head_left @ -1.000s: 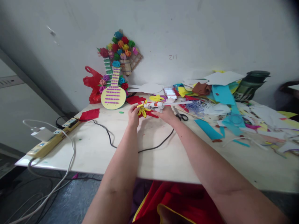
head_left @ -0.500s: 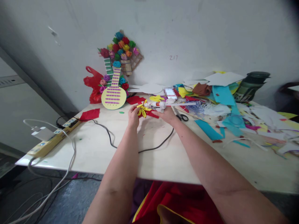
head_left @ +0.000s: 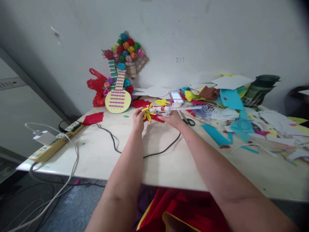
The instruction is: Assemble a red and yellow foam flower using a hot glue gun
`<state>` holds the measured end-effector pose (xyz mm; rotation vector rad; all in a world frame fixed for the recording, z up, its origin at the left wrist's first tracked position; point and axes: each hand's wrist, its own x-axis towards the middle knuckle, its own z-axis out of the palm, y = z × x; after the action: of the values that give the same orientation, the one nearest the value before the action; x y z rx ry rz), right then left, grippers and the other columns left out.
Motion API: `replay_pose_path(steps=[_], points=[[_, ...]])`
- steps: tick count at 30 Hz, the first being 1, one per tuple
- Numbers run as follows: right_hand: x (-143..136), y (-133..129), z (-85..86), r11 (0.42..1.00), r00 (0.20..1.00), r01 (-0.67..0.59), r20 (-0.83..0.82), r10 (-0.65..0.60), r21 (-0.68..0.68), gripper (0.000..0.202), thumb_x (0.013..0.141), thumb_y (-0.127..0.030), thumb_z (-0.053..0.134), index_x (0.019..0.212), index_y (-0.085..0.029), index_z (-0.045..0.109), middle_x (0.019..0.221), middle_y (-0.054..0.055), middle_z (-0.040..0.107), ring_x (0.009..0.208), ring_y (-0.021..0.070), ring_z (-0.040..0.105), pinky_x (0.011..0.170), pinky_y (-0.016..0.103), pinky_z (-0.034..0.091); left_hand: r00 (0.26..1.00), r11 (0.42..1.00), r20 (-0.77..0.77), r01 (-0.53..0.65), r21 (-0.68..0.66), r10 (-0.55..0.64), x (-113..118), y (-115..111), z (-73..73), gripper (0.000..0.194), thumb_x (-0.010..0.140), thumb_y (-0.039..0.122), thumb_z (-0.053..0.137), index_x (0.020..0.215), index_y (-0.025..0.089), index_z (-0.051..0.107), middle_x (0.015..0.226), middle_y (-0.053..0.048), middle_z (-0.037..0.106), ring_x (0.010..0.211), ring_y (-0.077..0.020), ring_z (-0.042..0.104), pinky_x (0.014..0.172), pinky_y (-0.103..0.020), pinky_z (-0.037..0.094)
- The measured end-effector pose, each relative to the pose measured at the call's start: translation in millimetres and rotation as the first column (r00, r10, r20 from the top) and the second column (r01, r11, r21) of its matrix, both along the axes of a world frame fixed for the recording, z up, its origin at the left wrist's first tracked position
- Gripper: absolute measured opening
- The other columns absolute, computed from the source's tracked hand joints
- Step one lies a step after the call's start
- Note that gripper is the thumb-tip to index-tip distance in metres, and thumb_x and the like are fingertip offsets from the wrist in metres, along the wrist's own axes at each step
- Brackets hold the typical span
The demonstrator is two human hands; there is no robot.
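Note:
Between the fingers of my left hand [head_left: 138, 120] is a yellow paper flower [head_left: 147, 116] with pointed petals. My right hand [head_left: 174, 120] is wrapped round a white glue gun [head_left: 164, 110], whose nozzle points left at the flower's middle. A long white glue stick [head_left: 190, 108] sticks out of the gun's rear. Whether nozzle and flower touch is too small to tell. Red paper [head_left: 158, 118] lies just behind and under the gun.
Scissors [head_left: 190, 121] lie right of my right hand. A paper guitar [head_left: 118, 101] leans at the back left. A yellow power strip [head_left: 45, 153] is at the left edge. Paper scraps [head_left: 231, 98] and a dark bottle [head_left: 259, 90] fill the right. A black cable [head_left: 164, 151] crosses the front.
The view has shifted very slightly. Both hands keep their hold, and the flower and glue gun are in nearly the same place.

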<state>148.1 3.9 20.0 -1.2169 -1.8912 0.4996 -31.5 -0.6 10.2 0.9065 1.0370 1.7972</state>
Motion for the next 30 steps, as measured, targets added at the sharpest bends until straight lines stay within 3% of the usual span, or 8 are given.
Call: replay_pose_path(steps=[11, 17, 30], points=[[1, -1, 2.8, 0.998, 0.994, 0.035, 0.103, -0.040, 0.050, 0.038, 0.070, -0.046, 0.067, 0.100, -0.024, 0.069, 0.103, 0.006, 0.070, 0.100, 0.0261, 0.063, 0.084, 0.036, 0.049, 0.994, 0.999, -0.111, -0.015, 0.044, 0.020, 0, 2, -2.2, 0.034, 0.054, 0.029, 0.064, 0.085, 0.016, 0.061, 0.071, -0.001, 0.061, 0.060, -0.0135, 0.056, 0.055, -0.027, 0.047], [-1, -10, 8.9, 0.991, 0.976, 0.102, 0.186, -0.117, 0.089, 0.040, 0.070, -0.049, 0.066, 0.103, -0.026, 0.068, 0.102, 0.005, 0.070, 0.103, 0.0281, 0.061, 0.086, 0.036, 0.048, 0.998, 1.000, -0.070, -0.002, 0.006, 0.002, 1, 0, 0.6, 0.033, 0.053, 0.030, 0.065, 0.082, 0.016, 0.060, 0.068, 0.000, 0.060, 0.057, -0.0133, 0.056, 0.051, -0.025, 0.046], [2, -4, 5.1, 0.976, 0.968, 0.073, 0.223, -0.119, 0.205, 0.037, 0.071, -0.050, 0.063, 0.095, -0.023, 0.070, 0.096, 0.006, 0.071, 0.094, 0.0286, 0.063, 0.081, 0.040, 0.048, 1.000, 1.000, 0.018, -0.006, -0.022, 0.006, 1, 1, 2.1, 0.029, 0.050, 0.026, 0.067, 0.076, 0.016, 0.059, 0.063, 0.000, 0.060, 0.054, -0.0127, 0.057, 0.050, -0.024, 0.045]])
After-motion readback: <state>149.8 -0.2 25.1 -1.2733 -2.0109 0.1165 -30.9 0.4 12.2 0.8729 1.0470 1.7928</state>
